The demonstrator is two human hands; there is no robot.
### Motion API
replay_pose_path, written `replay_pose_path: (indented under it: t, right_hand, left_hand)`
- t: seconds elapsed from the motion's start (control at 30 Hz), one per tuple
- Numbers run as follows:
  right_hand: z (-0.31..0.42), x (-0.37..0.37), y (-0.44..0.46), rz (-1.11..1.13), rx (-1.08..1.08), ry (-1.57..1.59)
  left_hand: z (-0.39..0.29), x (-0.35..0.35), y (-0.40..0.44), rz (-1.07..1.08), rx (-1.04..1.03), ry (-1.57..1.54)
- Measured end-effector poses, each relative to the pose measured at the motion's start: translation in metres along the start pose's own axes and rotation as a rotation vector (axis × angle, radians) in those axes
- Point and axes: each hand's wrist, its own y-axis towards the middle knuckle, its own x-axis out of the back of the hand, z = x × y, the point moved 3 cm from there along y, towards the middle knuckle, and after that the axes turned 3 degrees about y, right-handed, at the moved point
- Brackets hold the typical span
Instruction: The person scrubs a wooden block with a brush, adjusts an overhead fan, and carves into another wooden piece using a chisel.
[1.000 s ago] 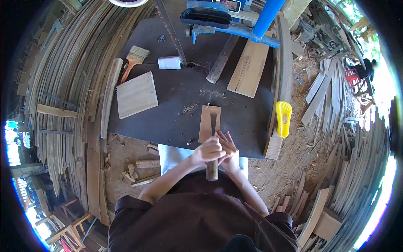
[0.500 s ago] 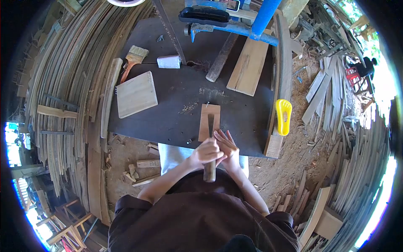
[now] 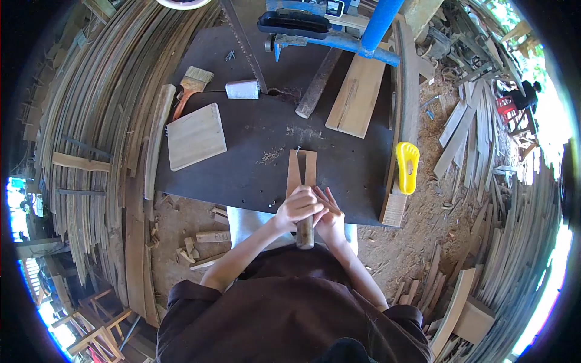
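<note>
My left hand [image 3: 301,204] is closed in a fist around a chisel, its fingers overlapping the right hand. My right hand [image 3: 330,222] rests against the chisel from the other side, with a couple of fingers stretched forward and the rest bent in. The chisel's wooden handle [image 3: 305,235] sticks out toward my body, and its dark blade [image 3: 302,166] points away over a small reddish-brown wood piece [image 3: 292,178]. That piece lies flat near the table's front edge, with a nail [image 3: 298,148] at its far end. My hands hide its near part.
The dark table [image 3: 242,175] holds a square board [image 3: 196,137], a brush [image 3: 192,86], a wooden bar [image 3: 318,85] and a longer board [image 3: 357,100]. A yellow shoe-shaped dish [image 3: 408,168] sits on the right-hand beam. A blue clamp frame [image 3: 339,41] spans the back. Stacked planks [image 3: 103,109] flank the table.
The chisel has slid forward, away from my body, so its blade reaches nearly to the wood piece's far end. Both hands moved with it slightly. The wood piece has stayed put.
</note>
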Motion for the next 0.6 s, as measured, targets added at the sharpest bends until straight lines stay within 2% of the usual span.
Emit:
replay_pose_path:
  t: [0.2, 0.43, 0.6]
  right_hand:
    - [-0.002, 0.002, -0.001, 0.066, 0.045, -0.02]
    - [0.0, -0.001, 0.003, -0.019, 0.033, 0.013]
    - [0.001, 0.002, 0.003, 0.009, 0.043, -0.028]
  left_hand:
    - [-0.01, 0.003, -0.019, 0.072, -0.05, 0.021]
    - [0.002, -0.004, 0.001, 0.001, -0.026, 0.001]
    - [-0.01, 0.005, -0.018, 0.068, -0.039, 0.004]
